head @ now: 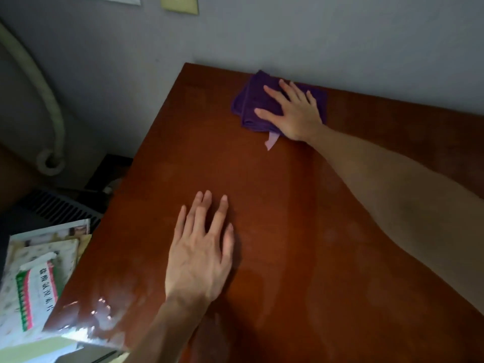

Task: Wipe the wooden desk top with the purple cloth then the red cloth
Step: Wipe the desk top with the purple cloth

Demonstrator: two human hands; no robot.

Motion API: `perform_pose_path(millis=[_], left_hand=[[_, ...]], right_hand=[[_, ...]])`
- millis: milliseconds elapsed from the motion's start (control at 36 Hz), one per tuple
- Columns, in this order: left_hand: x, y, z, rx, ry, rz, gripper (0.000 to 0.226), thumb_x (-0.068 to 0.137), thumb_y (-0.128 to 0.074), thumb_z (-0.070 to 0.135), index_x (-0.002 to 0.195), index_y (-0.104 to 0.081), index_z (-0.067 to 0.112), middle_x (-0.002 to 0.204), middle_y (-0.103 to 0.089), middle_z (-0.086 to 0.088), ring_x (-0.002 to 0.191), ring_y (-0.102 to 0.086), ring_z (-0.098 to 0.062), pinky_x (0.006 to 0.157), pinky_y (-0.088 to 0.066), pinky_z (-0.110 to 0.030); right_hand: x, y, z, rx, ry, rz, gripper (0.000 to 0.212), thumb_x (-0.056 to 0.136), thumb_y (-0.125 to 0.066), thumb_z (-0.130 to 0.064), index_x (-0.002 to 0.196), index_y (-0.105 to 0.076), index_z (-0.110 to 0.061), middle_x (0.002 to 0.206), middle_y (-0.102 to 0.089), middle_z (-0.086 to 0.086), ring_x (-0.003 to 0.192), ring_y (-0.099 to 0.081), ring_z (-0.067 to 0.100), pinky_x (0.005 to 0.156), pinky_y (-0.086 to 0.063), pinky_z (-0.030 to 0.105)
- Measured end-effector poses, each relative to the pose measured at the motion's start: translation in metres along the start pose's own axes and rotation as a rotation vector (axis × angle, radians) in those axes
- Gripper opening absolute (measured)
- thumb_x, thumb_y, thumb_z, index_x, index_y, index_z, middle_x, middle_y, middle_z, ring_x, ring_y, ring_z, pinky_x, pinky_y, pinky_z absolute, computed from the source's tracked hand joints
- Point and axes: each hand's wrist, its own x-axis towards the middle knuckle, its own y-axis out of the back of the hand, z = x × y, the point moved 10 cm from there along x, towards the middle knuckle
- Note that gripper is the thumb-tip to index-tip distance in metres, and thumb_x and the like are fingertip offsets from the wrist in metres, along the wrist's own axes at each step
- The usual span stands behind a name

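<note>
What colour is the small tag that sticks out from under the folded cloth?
Pale lilac-pink, lighter than the dark purple cloth; the tag shows in the head view.

- Bare wooden desk top between left hand and right hand.
- Wall right behind purple cloth.
- Papers beside left edge.

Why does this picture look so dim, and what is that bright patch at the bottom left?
Head view: the room is dim, so the desk top looks dark; the bright patch is glare on its near left corner; the lens bends straight edges; the left hand and the purple cloth look slightly soft.
</note>
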Motion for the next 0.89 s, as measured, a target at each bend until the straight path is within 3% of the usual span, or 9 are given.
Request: perform_pose_path(millis=[194, 389, 611, 778, 889], left_hand=[[-0.003, 0.002, 0.000, 0.011, 0.007, 0.004, 0.055, 0.105, -0.017, 0.045, 0.157, -0.024, 0.027, 0.163, -0.025, -0.006, 0.154, -0.006, -0.014, 0.124, -0.017, -0.043], [-0.003, 0.007, 0.002, -0.001, 0.009, 0.027, 0.055, 0.104, -0.018, 0.046, 0.156, -0.027, 0.028, 0.162, -0.027, -0.007, 0.154, -0.008, -0.015, 0.125, -0.013, -0.040], [-0.009, 0.013, 0.001, -0.081, 0.019, 0.071, 0.053, 0.104, -0.025, 0.046, 0.152, -0.035, 0.027, 0.161, -0.030, -0.008, 0.152, -0.016, -0.020, 0.125, -0.008, -0.036], [-0.032, 0.027, 0.002, -0.072, 0.112, 0.099, 0.044, 0.098, -0.044, 0.042, 0.139, -0.053, 0.031, 0.148, -0.041, -0.009, 0.135, -0.039, -0.031, 0.113, -0.029, -0.050], [-0.047, 0.027, 0.036, -0.049, 0.016, 0.043, 0.045, 0.091, -0.050, 0.038, 0.136, -0.055, 0.032, 0.145, -0.042, -0.009, 0.132, -0.041, -0.030, 0.108, -0.032, -0.049]], right_hand=[[0.035, 0.004, 0.017, -0.008, 0.001, -0.005, 0.084, 0.087, -0.027, -0.087, 0.159, -0.020, -0.044, 0.170, -0.014, 0.002, 0.157, -0.008, 0.021, 0.125, -0.002, 0.054], [-0.016, 0.007, 0.018, -0.054, -0.019, -0.022, 0.081, 0.091, -0.026, -0.083, 0.160, -0.015, -0.044, 0.172, -0.007, 0.000, 0.158, -0.002, 0.021, 0.126, 0.001, 0.053], [-0.193, 0.004, 0.003, -0.086, -0.001, -0.044, 0.083, 0.088, -0.017, -0.085, 0.160, -0.009, -0.045, 0.172, -0.002, -0.003, 0.158, 0.002, 0.020, 0.126, 0.001, 0.051], [-0.367, -0.002, -0.017, -0.118, 0.039, -0.023, 0.083, 0.089, -0.019, -0.084, 0.161, -0.011, -0.044, 0.172, -0.005, -0.004, 0.158, -0.002, 0.020, 0.125, -0.007, 0.053], [-0.439, -0.002, -0.020, -0.129, 0.041, -0.003, 0.082, 0.090, -0.022, -0.084, 0.161, -0.013, -0.043, 0.172, -0.007, -0.003, 0.158, -0.005, 0.022, 0.125, -0.012, 0.054]])
